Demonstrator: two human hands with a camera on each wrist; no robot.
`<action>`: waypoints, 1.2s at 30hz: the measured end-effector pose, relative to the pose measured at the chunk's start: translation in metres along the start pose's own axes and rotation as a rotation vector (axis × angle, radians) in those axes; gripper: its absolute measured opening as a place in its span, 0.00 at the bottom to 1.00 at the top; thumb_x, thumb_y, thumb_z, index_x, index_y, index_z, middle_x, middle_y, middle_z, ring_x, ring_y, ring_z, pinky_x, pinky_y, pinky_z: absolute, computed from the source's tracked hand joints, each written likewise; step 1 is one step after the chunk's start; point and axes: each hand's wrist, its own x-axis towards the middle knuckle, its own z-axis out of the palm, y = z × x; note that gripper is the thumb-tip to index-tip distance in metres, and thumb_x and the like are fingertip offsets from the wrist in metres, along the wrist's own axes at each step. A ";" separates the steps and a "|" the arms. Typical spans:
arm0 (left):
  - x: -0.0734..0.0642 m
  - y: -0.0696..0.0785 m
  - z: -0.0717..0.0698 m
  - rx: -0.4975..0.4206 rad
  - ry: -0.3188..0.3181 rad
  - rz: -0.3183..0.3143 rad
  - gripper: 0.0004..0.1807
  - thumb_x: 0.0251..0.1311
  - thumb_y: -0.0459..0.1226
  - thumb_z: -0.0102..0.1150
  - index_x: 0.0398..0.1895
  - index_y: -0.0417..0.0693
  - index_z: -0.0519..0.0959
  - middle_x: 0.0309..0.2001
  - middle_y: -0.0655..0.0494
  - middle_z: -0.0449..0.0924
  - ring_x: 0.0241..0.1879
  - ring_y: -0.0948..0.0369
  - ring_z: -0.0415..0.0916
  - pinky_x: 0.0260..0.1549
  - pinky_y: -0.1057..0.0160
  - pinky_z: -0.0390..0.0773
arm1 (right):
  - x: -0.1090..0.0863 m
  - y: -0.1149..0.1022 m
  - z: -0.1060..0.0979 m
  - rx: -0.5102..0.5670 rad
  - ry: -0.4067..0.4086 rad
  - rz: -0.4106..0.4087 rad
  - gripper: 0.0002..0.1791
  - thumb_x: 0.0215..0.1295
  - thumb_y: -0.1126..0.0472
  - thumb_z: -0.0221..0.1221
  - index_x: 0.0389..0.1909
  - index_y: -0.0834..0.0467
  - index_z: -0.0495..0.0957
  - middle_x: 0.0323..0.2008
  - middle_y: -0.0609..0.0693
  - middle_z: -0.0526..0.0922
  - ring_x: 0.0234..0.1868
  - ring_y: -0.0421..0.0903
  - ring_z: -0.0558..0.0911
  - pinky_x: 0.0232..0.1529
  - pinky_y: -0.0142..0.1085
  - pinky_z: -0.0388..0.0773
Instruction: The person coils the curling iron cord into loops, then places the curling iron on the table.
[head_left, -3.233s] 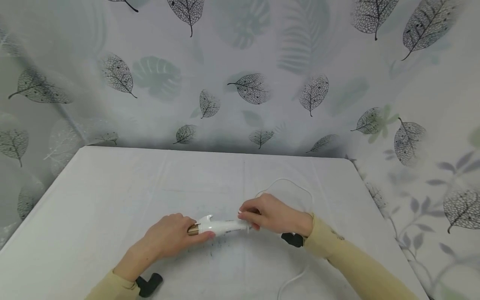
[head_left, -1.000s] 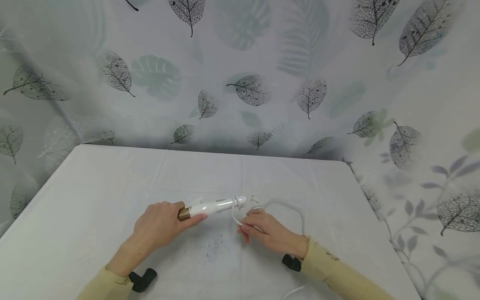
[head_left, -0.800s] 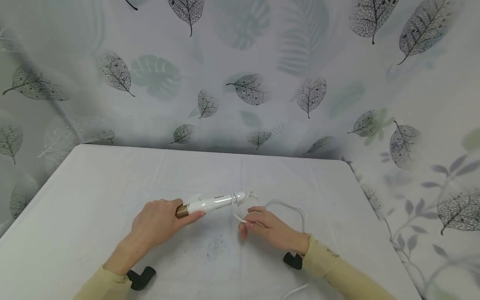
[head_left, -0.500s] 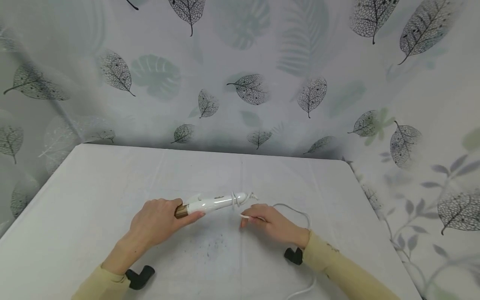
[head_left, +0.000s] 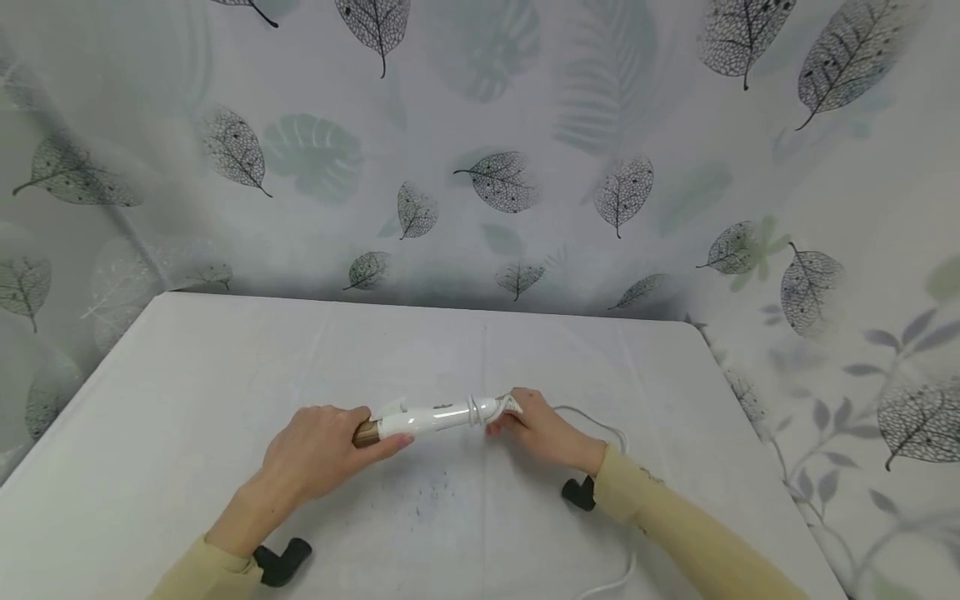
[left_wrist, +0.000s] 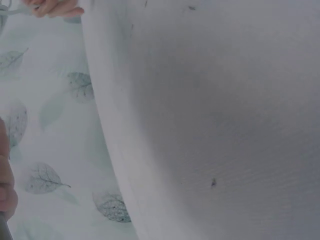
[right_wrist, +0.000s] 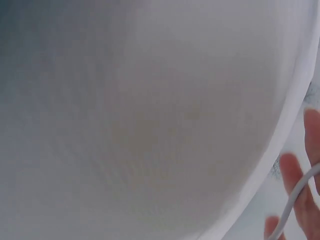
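My left hand (head_left: 311, 450) grips the brown-gold barrel of a white curling iron (head_left: 431, 419), thumb stretched along its near side. The iron points right, tilted slightly up in the head view. White power cord (head_left: 592, 417) is looped around the handle near its tail end. At that end my right hand (head_left: 551, 433) holds the cord, its fingertips partly hidden behind the handle. In the right wrist view the cord (right_wrist: 290, 202) runs across bent fingers (right_wrist: 291, 170). Only a sliver of the left hand (left_wrist: 6, 187) shows in the left wrist view.
A white-covered table (head_left: 247, 358) lies beneath both hands, with small dark specks (head_left: 431, 492) near its middle. Loose cord trails past the right forearm to the front edge. Leaf-patterned cloth (head_left: 487, 100) hangs behind and at the sides.
The cord has been wound around the handle's tail end. Lately my right hand has moved up and behind that end with the cord, while my left hand keeps hold of the barrel.
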 end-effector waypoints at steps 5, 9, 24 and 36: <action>-0.001 0.002 0.002 0.005 -0.017 0.037 0.34 0.57 0.73 0.51 0.16 0.57 0.60 0.16 0.66 0.48 0.16 0.68 0.49 0.16 0.68 0.52 | 0.002 0.002 -0.007 -0.065 -0.044 0.040 0.11 0.66 0.75 0.57 0.37 0.55 0.78 0.38 0.46 0.80 0.43 0.42 0.75 0.49 0.38 0.74; -0.001 0.003 0.003 -0.016 -0.032 0.053 0.33 0.59 0.72 0.51 0.16 0.57 0.61 0.16 0.66 0.48 0.16 0.68 0.50 0.17 0.68 0.53 | 0.007 0.001 -0.013 -0.184 -0.074 -0.013 0.15 0.63 0.76 0.61 0.39 0.52 0.76 0.36 0.45 0.76 0.40 0.42 0.70 0.46 0.36 0.72; -0.003 0.005 0.011 -0.018 -0.129 0.115 0.34 0.57 0.75 0.47 0.15 0.58 0.62 0.14 0.67 0.51 0.16 0.70 0.52 0.18 0.69 0.54 | 0.033 -0.008 -0.033 -0.291 -0.241 -0.092 0.14 0.74 0.53 0.55 0.30 0.55 0.80 0.27 0.48 0.84 0.26 0.34 0.72 0.33 0.30 0.70; -0.001 0.006 0.017 0.022 -0.132 0.082 0.36 0.55 0.76 0.46 0.13 0.58 0.62 0.14 0.66 0.54 0.16 0.68 0.56 0.18 0.68 0.57 | 0.027 -0.029 -0.034 -0.131 -0.112 -0.054 0.15 0.70 0.50 0.61 0.26 0.53 0.81 0.21 0.37 0.80 0.19 0.32 0.67 0.25 0.28 0.65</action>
